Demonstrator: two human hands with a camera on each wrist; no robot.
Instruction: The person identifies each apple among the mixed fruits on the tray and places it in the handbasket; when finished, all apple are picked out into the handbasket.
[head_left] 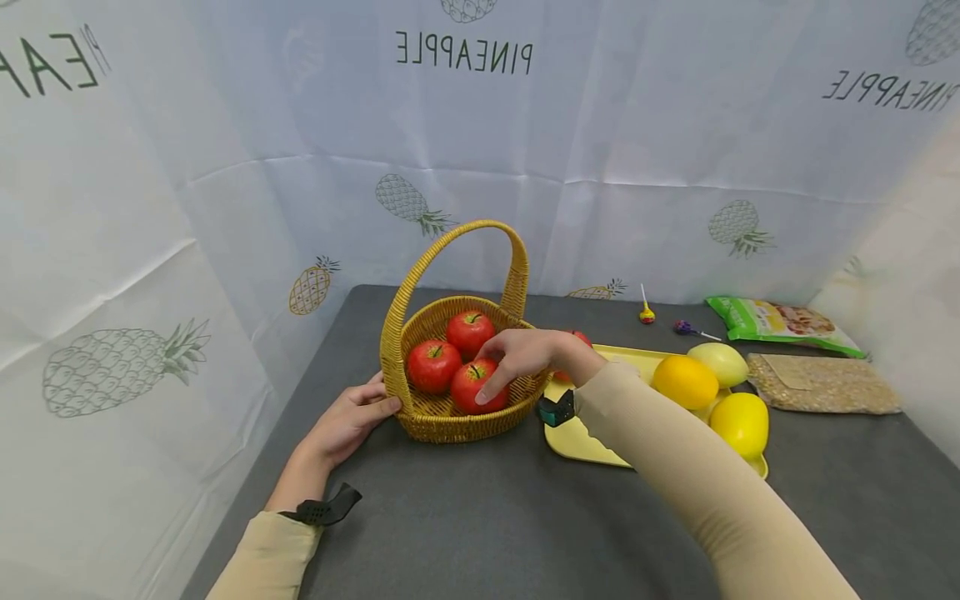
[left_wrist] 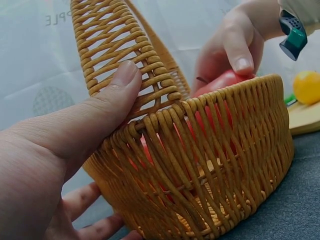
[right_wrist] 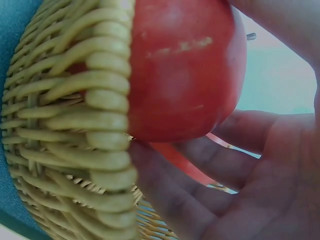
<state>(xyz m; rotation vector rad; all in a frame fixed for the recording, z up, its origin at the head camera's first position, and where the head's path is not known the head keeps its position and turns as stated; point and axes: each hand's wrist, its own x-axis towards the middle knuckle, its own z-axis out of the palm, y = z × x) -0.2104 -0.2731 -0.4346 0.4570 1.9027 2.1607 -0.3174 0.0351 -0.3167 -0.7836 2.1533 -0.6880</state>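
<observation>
Head view: grey table [head_left: 465, 517], yellow tray [head_left: 581, 442] w/ orange & lemons at right. Wicker basket [head_left: 450, 417] left of tray, 3 red apples inside. Left hand [head_left: 348, 421] flat against basket's left side, fingers straight. Right hand [head_left: 528, 354] over rim, fingers curled on front apple [head_left: 468, 390].

dark grey table [head_left: 480, 508] here, white pineapple-print cloth walling it in. sitting straight on it: a wicker basket [head_left: 450, 417] around 10 o'clock from the table's middle, a yellow tray [head_left: 581, 442] just beside it at 3 o'clock, two lollipops [head_left: 647, 313] toward 1 o'clock near the back edge, then a green snack bag [head_left: 780, 323] and a clear bag of grains [head_left: 821, 383] further right
</observation>
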